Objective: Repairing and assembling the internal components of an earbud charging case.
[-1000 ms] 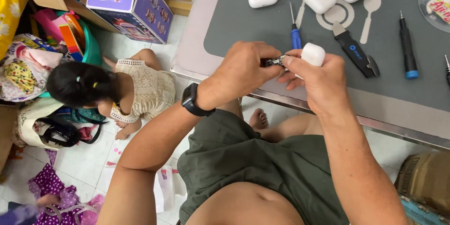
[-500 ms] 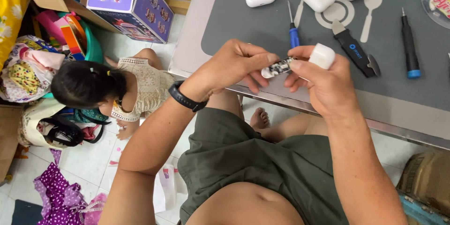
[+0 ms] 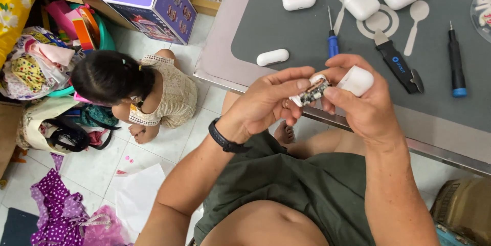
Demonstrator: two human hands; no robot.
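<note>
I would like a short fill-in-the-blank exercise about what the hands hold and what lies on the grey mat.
1. The left hand pinches a small circuit ____ between its fingers.
2. The right hand holds a small ____ plastic shell.
3. The blue-handled screwdriver lies on the grey ____.
4. On the wrist of the left hand sits a ____ band.

Missing words: board; white; mat; black

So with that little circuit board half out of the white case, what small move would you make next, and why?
Probably keep drawing the circuit board gently away from the white case. The left hand pinches the board and the right hand holds the case, with board and case close together, so a slow pull seems safest.
</note>
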